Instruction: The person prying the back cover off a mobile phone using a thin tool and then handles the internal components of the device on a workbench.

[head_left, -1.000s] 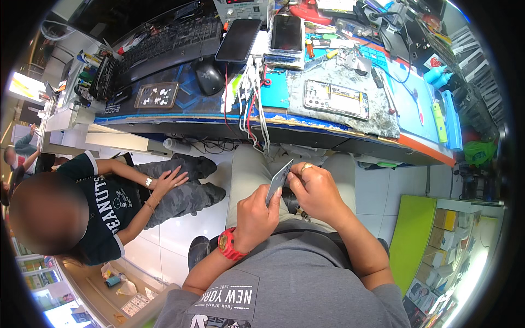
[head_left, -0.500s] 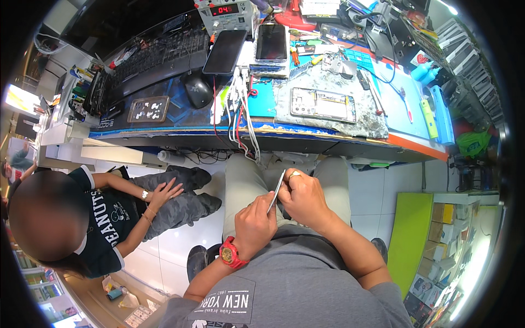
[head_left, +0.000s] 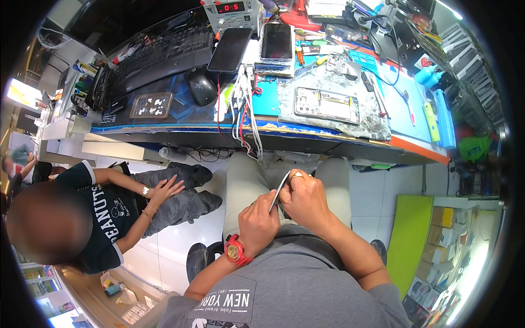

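Over my lap, both hands grip a thin, flat, phone-sized panel (head_left: pixel 279 190), seen nearly edge-on and slanting up to the right. My left hand (head_left: pixel 259 221), with a red watch (head_left: pixel 236 251) at the wrist, is closed on its lower left end. Around the upper right part, my right hand (head_left: pixel 304 199) is closed, a ring on one finger. The panel's faces are mostly hidden. On the bench beyond lies an opened phone (head_left: pixel 327 105) with its inside parts showing, on a stained grey mat (head_left: pixel 366 124).
Two dark phones (head_left: pixel 230 50) (head_left: pixel 276 41) lie near a power supply (head_left: pixel 232 16). White cables (head_left: pixel 249 109) hang over the bench edge. A mouse (head_left: pixel 201 86) and clear phone case (head_left: pixel 152 105) are left. Another person (head_left: pixel 104 218) sits at my left; a green-sided shelf (head_left: pixel 409 235) stands right.
My hands keep hold of the panel, which has tipped slightly further to the right. The view has shifted a little, and the power supply's red display has changed.
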Motion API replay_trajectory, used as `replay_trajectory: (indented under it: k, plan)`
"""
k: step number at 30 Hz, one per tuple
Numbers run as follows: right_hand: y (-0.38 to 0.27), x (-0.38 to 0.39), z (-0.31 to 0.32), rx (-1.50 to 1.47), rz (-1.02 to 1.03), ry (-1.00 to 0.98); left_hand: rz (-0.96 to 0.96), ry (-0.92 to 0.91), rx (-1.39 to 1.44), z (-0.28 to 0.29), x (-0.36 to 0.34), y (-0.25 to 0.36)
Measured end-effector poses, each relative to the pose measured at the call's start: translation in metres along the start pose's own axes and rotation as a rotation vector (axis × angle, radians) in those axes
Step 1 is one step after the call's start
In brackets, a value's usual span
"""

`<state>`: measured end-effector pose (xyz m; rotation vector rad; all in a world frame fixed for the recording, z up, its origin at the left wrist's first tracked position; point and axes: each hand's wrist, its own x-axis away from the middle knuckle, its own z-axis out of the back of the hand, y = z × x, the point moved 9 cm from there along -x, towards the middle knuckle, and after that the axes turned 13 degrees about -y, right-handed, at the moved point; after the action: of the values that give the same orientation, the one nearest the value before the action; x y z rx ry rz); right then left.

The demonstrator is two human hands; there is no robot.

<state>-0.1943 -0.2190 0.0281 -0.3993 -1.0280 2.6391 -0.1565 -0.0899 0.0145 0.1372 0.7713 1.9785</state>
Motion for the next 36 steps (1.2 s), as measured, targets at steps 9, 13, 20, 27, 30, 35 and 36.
replay_trajectory:
  k: [9,13,20,27,30,35,36]
  plan:
    - [0.01,-0.005,0.003,-0.166,-0.098,-0.028,-0.078,-0.012,-0.031,-0.001,-0.004,-0.001]
    - [0.011,-0.003,0.001,-0.186,-0.141,-0.03,-0.068,0.002,-0.011,-0.005,-0.001,-0.005]
    - [0.02,-0.006,-0.001,-0.353,-0.158,-0.139,-0.057,0.064,0.106,0.004,-0.007,-0.002]
    - [0.012,-0.01,0.013,-0.328,-0.074,-0.191,0.137,-0.064,0.373,0.011,-0.016,-0.017]
    - [0.012,-0.011,0.015,-0.291,-0.056,-0.178,0.091,-0.093,0.262,0.015,-0.019,-0.008]
    - [0.012,-0.009,0.011,-0.27,-0.103,-0.154,-0.068,-0.028,0.065,0.015,-0.019,0.005]
    - [0.013,-0.009,0.009,-0.277,-0.119,-0.138,-0.101,0.0,0.03,0.014,-0.017,0.006]
